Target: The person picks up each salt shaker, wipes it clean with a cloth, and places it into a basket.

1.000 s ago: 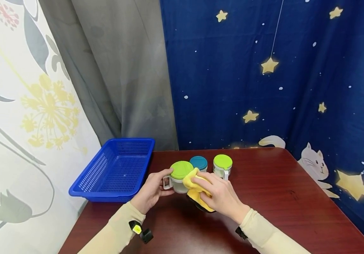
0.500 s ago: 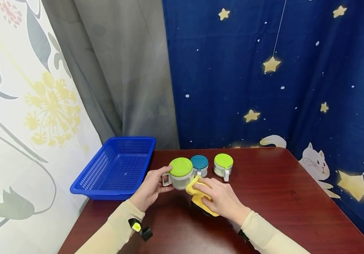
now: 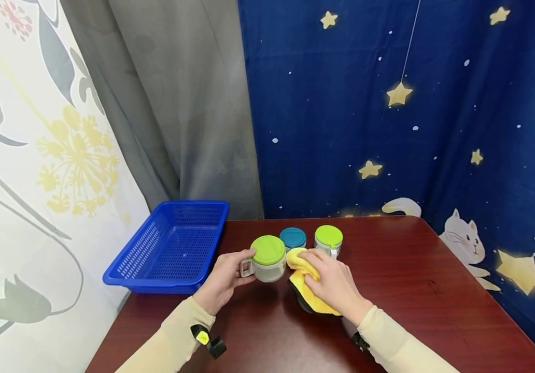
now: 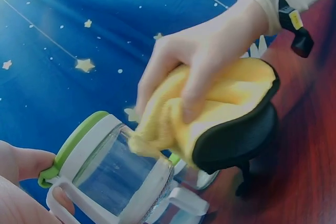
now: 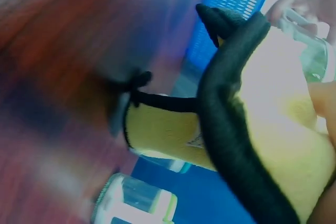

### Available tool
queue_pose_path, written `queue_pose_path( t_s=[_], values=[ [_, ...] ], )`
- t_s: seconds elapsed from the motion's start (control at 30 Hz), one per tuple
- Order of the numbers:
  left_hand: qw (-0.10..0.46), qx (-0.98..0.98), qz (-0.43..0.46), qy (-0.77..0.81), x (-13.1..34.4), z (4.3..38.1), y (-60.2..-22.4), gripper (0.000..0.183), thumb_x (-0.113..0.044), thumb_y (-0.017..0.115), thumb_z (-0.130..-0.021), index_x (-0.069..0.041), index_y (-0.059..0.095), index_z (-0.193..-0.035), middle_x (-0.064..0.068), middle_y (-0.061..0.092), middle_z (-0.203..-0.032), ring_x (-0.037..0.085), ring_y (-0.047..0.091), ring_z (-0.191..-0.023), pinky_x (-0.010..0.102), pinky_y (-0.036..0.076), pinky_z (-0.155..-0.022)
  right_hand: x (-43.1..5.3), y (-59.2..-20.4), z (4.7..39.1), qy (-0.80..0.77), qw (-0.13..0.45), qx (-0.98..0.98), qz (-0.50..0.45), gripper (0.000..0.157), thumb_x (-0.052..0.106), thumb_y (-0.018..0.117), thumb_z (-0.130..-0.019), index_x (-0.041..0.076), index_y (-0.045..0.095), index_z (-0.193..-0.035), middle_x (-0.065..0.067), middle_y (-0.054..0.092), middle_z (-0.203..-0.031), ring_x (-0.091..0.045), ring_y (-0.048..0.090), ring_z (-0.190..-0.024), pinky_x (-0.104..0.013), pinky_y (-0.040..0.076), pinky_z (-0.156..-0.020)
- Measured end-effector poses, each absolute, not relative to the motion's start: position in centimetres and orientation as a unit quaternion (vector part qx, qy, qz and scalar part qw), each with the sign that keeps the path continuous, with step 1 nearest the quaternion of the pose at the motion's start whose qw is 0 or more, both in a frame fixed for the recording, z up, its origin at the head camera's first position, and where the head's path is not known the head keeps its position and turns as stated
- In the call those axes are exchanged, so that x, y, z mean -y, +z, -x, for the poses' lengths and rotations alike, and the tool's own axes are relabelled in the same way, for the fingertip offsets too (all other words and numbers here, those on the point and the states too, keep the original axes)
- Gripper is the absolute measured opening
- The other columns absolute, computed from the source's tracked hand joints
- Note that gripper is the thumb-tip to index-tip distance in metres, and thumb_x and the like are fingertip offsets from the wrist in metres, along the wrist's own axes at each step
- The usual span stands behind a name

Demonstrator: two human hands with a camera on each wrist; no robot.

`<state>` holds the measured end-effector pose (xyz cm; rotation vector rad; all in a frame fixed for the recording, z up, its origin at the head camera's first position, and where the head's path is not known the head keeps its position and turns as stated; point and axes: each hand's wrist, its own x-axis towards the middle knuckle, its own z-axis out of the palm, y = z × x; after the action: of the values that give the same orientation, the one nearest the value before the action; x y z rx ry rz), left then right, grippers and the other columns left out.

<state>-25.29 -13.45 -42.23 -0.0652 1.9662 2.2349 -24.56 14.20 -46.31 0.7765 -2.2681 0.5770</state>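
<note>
My left hand grips the white handle of a clear jar with a green lid, thumb by the lid's edge. In the left wrist view this glass jar looks tilted. A yellow cloth with black edging is bunched in my right hand, close to the jar's right side. The left wrist view shows the cloth pinched between thumb and fingers, its lower part hanging down. Behind stand a blue-lidded jar, partly covered by the cloth, and a second green-lidded jar.
A blue perforated basket stands at the table's left rear. The dark red table extends to the right and front. Grey and starry blue curtains hang right behind the table.
My right hand has drawn the cloth a little rightward, away from the jar's side. The held jar shifted up slightly and then back down, still in my left hand.
</note>
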Motion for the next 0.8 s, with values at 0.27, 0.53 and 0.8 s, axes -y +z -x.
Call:
queue_pose_path(
  t_s=[0.27,0.53,0.8],
  values=[
    [0.076,-0.664,0.034,0.743,12.6,25.2,-42.5,0.041,-0.031,0.072,-0.091,0.002,0.069,-0.115,0.012,0.070,-0.097,0.024,0.069,-0.087,0.051,0.054,-0.089,-13.5,-43.6,24.1,0.273,0.332,0.867,-0.253,0.046,0.024,0.077,-0.083,0.023,0.067,-0.128,0.008,0.064,-0.117,-0.012,0.064,-0.096,-0.036,0.057,-0.069],
    [0.078,-0.671,0.047,0.736,12.4,24.9,-42.6,0.042,-0.034,0.072,-0.092,0.002,0.069,-0.114,0.008,0.070,-0.092,0.020,0.068,-0.084,0.042,0.056,-0.086,-13.0,-43.0,23.8,0.276,0.326,0.870,-0.246,0.048,0.027,0.078,-0.084,0.023,0.066,-0.130,0.008,0.065,-0.117,-0.012,0.065,-0.093,-0.035,0.057,-0.068],
    [0.079,-0.645,0.043,0.759,12.1,25.0,-42.4,0.040,-0.030,0.072,-0.091,0.003,0.068,-0.113,0.012,0.069,-0.088,0.024,0.068,-0.083,0.049,0.057,-0.083,-12.9,-43.8,23.9,0.250,0.342,0.868,-0.260,0.051,0.022,0.079,-0.080,0.019,0.067,-0.130,0.003,0.066,-0.117,-0.015,0.066,-0.089,-0.036,0.057,-0.064]
  ],
)
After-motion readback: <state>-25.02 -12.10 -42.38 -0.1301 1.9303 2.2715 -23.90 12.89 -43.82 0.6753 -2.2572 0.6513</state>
